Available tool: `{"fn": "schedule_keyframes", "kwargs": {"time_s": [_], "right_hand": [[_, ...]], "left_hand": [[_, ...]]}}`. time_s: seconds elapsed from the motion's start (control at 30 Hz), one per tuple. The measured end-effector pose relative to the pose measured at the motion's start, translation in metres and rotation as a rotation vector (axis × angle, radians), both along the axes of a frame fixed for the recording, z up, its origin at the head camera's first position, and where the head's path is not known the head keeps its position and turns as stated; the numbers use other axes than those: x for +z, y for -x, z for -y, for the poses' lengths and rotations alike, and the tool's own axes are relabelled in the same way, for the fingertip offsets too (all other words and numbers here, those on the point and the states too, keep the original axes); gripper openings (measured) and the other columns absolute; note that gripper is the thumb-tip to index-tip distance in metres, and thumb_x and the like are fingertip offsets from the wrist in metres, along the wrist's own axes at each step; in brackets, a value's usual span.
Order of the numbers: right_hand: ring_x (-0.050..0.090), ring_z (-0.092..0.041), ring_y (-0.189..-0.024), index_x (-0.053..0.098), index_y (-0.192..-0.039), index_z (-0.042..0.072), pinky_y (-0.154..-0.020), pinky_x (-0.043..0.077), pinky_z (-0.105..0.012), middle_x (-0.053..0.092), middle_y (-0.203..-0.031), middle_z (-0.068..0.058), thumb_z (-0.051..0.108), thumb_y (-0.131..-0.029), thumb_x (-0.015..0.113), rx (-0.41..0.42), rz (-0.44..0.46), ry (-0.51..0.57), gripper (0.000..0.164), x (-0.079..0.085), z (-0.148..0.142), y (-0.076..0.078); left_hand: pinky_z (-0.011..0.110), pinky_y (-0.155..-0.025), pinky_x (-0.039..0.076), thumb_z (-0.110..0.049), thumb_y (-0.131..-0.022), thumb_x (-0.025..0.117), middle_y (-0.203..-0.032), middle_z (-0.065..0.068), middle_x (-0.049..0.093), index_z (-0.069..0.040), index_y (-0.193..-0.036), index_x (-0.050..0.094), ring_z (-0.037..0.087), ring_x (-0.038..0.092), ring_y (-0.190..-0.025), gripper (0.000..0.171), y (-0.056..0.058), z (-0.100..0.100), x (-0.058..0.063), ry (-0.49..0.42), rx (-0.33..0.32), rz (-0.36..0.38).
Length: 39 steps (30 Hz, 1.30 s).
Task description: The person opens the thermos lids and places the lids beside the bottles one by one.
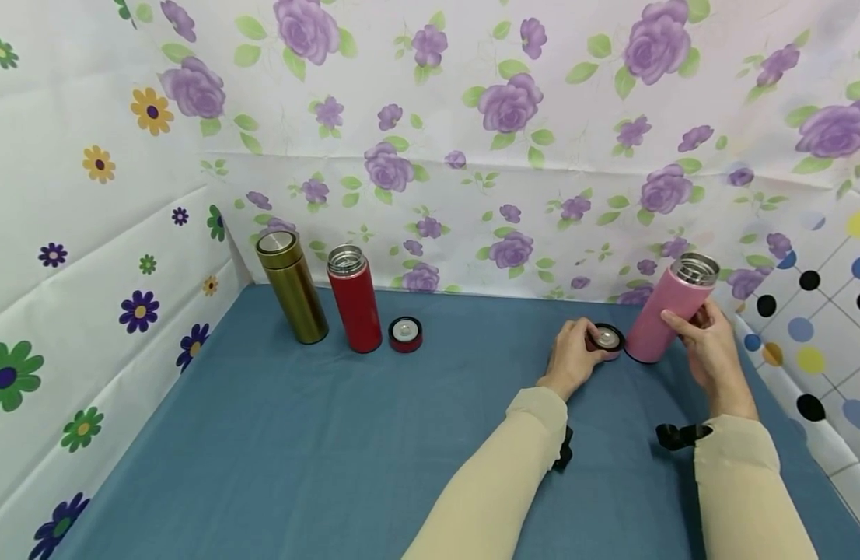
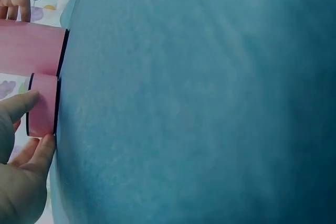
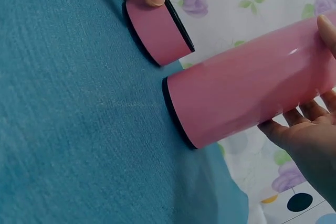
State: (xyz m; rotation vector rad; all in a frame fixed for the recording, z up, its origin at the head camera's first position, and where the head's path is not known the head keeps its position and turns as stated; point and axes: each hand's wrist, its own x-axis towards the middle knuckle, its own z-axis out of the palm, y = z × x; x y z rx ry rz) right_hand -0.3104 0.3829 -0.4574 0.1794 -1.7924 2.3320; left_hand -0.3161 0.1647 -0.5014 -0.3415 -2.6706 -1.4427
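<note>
Left hand (image 1: 573,358): thumb and fingers pinch the pink lid by its sides
Right hand (image 1: 713,354): thumb and fingers wrapped round the pink bottle
Pink lid (image 3: 160,38): short smooth cylinder, black-edged, silvery disc facing up; within the left hand's grip, resting on the cloth
Pink bottle (image 1: 664,315): glossy tall cylinder, bare steel neck, black base rim; in the right hand, just right of the left hand, base on the cloth
Red lid (image 1: 405,334): squat, pale disc in a black ring; well left of the left hand
Red bottle (image 1: 356,307): smooth, steel-necked, upright, just past the red lid from the left hand
Gold bottle (image 1: 297,299): metallic sheen, capped; farthest left of both hands
Cloth (image 1: 297,451): blue, finely textured, beneath both hands
Back wall (image 1: 458,155): creased white sheet, purple roses, beyond both hands
Side walls: daisies far left of the left hand, coloured dots right of the right hand
Count: three bottles, two uncapped; two loose lids; two cream sleeves
</note>
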Motion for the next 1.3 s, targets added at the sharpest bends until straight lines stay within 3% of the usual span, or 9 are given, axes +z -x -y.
{"fn": "schedule_keyframes", "kwargs": {"time_s": [0.13, 0.27, 0.4, 0.53, 0.83, 1.07, 1.3], "right_hand": [[0.043, -0.008, -0.135, 0.034, -0.159, 0.017, -0.108, 0.037, -0.018, 0.05, -0.141, 0.007, -0.007, -0.098, 0.066, -0.073, -0.01, -0.017, 0.073, 0.007, 0.001, -0.003], [0.033, -0.015, -0.143, 0.032, -0.161, 0.013, -0.116, 0.03, -0.022, 0.044, -0.142, 0.003, -0.01, -0.094, 0.069, -0.278, -0.072, 0.068, 0.08, 0.027, 0.008, -0.007], [0.044, -0.019, -0.134, 0.048, -0.149, 0.006, -0.105, 0.039, -0.021, 0.053, -0.135, -0.006, -0.012, -0.089, 0.074, -0.446, -0.197, 0.175, 0.068, 0.047, 0.016, -0.012], [0.054, -0.023, -0.12, 0.06, -0.137, 0.0, -0.094, 0.046, -0.022, 0.062, -0.124, -0.013, -0.013, -0.085, 0.077, -0.514, -0.333, 0.209, 0.056, 0.059, 0.024, -0.02], [0.06, -0.028, -0.117, 0.065, -0.13, -0.004, -0.094, 0.05, -0.025, 0.065, -0.121, -0.018, -0.013, -0.086, 0.075, -0.478, -0.449, 0.127, 0.046, 0.075, 0.044, -0.035], [0.061, -0.027, -0.118, 0.065, -0.128, -0.008, -0.098, 0.049, -0.027, 0.066, -0.122, -0.019, -0.016, -0.085, 0.072, -0.435, -0.494, 0.136, 0.044, 0.083, 0.049, -0.033], [0.061, -0.028, -0.118, 0.063, -0.129, -0.012, -0.092, 0.053, -0.025, 0.065, -0.124, -0.019, -0.015, -0.089, 0.069, -0.339, -0.534, 0.112, 0.041, 0.089, 0.064, -0.039]], "left_hand": [[0.024, -0.074, 0.045, -0.023, -0.093, 0.081, -0.115, 0.001, 0.057, -0.021, -0.11, 0.062, 0.009, 0.05, -0.085, 0.025, 0.0, 0.002, 0.004, -0.029, -0.004, 0.022], [0.026, -0.078, 0.047, -0.02, -0.096, 0.078, -0.125, 0.007, 0.057, -0.021, -0.116, 0.062, 0.012, 0.053, -0.095, 0.025, 0.001, 0.01, 0.012, -0.078, 0.008, 0.009], [0.029, -0.087, 0.052, -0.021, -0.1, 0.073, -0.129, 0.01, 0.057, -0.018, -0.12, 0.063, 0.018, 0.059, -0.113, 0.023, 0.004, 0.02, 0.022, -0.143, -0.012, -0.008], [0.032, -0.094, 0.052, -0.021, -0.103, 0.069, -0.13, 0.011, 0.058, -0.017, -0.122, 0.063, 0.027, 0.059, -0.123, 0.02, 0.006, 0.031, 0.028, -0.196, -0.031, -0.021], [0.031, -0.099, 0.05, -0.019, -0.106, 0.063, -0.127, 0.014, 0.062, -0.008, -0.126, 0.064, 0.032, 0.06, -0.121, 0.023, 0.006, 0.054, 0.045, -0.277, -0.068, -0.09], [0.03, -0.1, 0.05, -0.022, -0.107, 0.061, -0.126, 0.011, 0.063, -0.009, -0.126, 0.064, 0.025, 0.062, -0.118, 0.023, 0.006, 0.066, 0.056, -0.29, -0.078, -0.124], [0.034, -0.095, 0.053, -0.026, -0.109, 0.059, -0.134, 0.011, 0.06, -0.015, -0.134, 0.065, 0.02, 0.061, -0.116, 0.028, 0.001, 0.08, 0.062, -0.29, -0.085, -0.124]]}}
